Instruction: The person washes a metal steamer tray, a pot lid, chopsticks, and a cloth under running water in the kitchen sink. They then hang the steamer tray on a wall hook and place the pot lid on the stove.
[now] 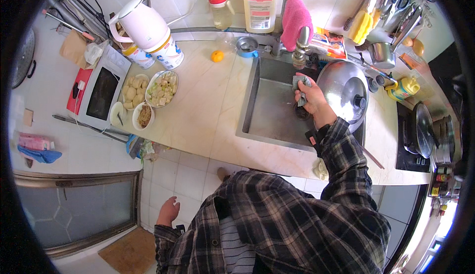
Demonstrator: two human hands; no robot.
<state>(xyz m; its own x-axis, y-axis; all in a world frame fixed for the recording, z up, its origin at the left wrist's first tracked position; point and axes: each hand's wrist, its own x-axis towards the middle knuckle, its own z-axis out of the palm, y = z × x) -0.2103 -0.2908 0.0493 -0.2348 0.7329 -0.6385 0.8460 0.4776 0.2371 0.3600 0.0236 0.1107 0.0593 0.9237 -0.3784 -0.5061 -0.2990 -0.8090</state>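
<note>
My right hand (pixel 311 95) is closed around a crumpled grey-green cloth (pixel 301 88) over the right side of the steel sink (pixel 271 103). Just above it is the faucet (pixel 300 56), with a pink towel (pixel 296 21) draped over its neck. Beside the hand, a large domed metal lid (pixel 339 77) with a black knob lies right of the basin. My left hand (pixel 169 210) hangs low at my side over the floor, away from the counter, and holds nothing; its fingers are slightly apart.
Bowls of food (pixel 161 88) stand on the counter's left part, near a white kettle (pixel 143 23) on cans. An orange fruit (pixel 217 56) and a blue-handled metal cup (pixel 247 47) lie behind. Chopsticks (pixel 373 157) rest near the front edge; a covered pan (pixel 423 129) stands at the right.
</note>
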